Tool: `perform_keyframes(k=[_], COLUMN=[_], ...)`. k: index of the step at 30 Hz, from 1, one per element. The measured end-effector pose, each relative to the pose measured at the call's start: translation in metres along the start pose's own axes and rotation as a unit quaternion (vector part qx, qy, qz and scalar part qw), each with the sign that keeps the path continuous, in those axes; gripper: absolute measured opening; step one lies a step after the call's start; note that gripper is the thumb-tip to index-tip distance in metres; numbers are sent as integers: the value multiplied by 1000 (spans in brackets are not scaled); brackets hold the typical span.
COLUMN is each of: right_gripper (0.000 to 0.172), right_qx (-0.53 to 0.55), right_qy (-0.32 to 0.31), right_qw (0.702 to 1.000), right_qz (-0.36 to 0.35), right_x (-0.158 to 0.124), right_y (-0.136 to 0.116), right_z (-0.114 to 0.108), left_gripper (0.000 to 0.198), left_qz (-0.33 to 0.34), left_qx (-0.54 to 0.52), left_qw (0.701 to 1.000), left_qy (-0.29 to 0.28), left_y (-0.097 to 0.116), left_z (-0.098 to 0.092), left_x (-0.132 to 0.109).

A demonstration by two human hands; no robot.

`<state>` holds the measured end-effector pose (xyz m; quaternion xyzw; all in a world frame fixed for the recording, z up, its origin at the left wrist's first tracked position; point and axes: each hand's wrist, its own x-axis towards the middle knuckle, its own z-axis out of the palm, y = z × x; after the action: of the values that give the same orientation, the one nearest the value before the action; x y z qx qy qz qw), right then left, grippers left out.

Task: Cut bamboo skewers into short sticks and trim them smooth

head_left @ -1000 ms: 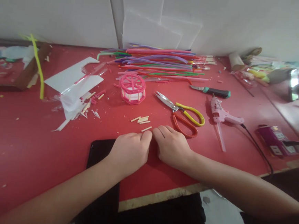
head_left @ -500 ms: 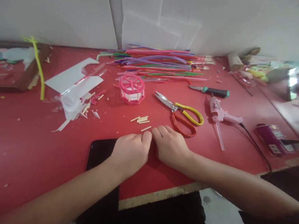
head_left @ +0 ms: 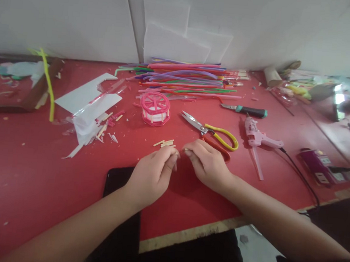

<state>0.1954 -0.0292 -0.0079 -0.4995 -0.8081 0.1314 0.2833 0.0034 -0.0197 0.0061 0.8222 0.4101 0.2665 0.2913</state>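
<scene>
My left hand [head_left: 152, 173] is closed in a pinch, a tiny pale stick end showing at its fingertips. Opposite it, my right hand [head_left: 210, 164] pinches too, with a similar pale tip between thumb and forefinger. A small gap separates the two hands. Just beyond them lie several short wooden sticks [head_left: 167, 142]. Farther back stands a small round pink frame [head_left: 155, 108] with spokes on top and short wooden posts around a white middle. Scissors [head_left: 207, 129] with one yellow and one red handle lie by my right hand, which partly hides the red handle.
A black phone-like slab [head_left: 118, 179] lies under my left forearm. To the right are a pink glue gun [head_left: 258, 135], a utility knife [head_left: 251, 111] and a purple power strip [head_left: 317, 164]. Coloured pipe cleaners [head_left: 185, 77] line the back; paper scraps [head_left: 88, 96] lie left.
My hands, earlier knuckles together as fists, have moved apart slightly and turned so the pinching fingertips show. The camera view has tilted slightly upward.
</scene>
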Motion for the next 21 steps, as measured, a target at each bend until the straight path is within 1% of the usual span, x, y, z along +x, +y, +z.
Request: perform_keyframes(k=[2,4,7,9,11,13,14,16,17,19,21], right_gripper=[21,21,25,27,21,12,9,13,16,20,24], right_qx=[22,36,45,57,74,83,82,52,17,-50,-60], right_qy=[14,23,39,42,36,19,8,-59,-85,-139,-161], right_qw=[1000,999,997,993,992,995,996,994,991,980,975], right_qz=[0,7,55,90,93,51,27,-70,-103,-131,-142], right_x=[2,2,2,5,14,31,42,71,86,119,149], right_y=[1,3,6,6,3,-7,-15,-34,-45,-65,-82], right_z=[-1,-1,-1,-3,-6,-10,-12,-11,-8,4,21], left_gripper=[18,16,14,13,11,11,12,12,12,13,14], left_qz=[0,7,27,29,25,20,19,22,23,27,23], left_qx=[-35,-39,-34,-24,-7,6,5,2,2,3,4], left_qw=[999,999,998,999,999,1000,1000,999,999,999,999], left_qy=[12,28,40,37,19,5,9,32,39,43,49], left_y=[-1,-2,-5,-7,-9,-11,-11,-13,-13,-15,-17], left_z=[-1,0,2,3,4,4,5,6,7,8,9], left_x=[2,2,3,3,3,2,2,1,0,-1,-1])
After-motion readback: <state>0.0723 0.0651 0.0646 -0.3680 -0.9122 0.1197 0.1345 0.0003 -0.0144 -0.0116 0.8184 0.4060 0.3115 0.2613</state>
